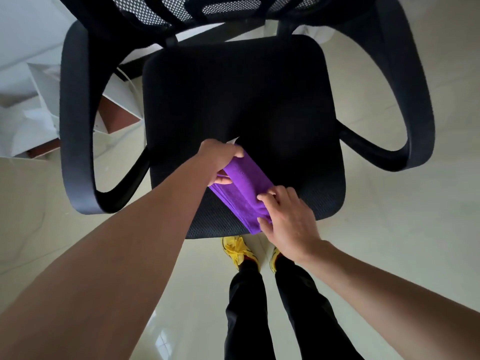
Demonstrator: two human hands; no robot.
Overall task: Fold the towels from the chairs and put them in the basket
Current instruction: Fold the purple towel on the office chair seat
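The purple towel (pixel 245 189) lies folded in a long strip on the front of the black chair (pixel 233 100) seat. My left hand (pixel 223 162) pinches its far end, fingers curled over the top. My right hand (pixel 288 219) grips the near end by the seat's edge. My yellow shoes (pixel 235 249) stand just below.

Soft, even daylight fills the room, brightest at upper left, and the glossy pale floor (pixel 389 229) throws back faint window glare near the bottom edge. The black chair (pixel 233 100) seat swallows detail in shadow. Wide-angle distortion bows its armrests (pixel 75 126) and stretches everything toward the edges. The purple towel (pixel 244 188) under my fingers is sharp at centre.
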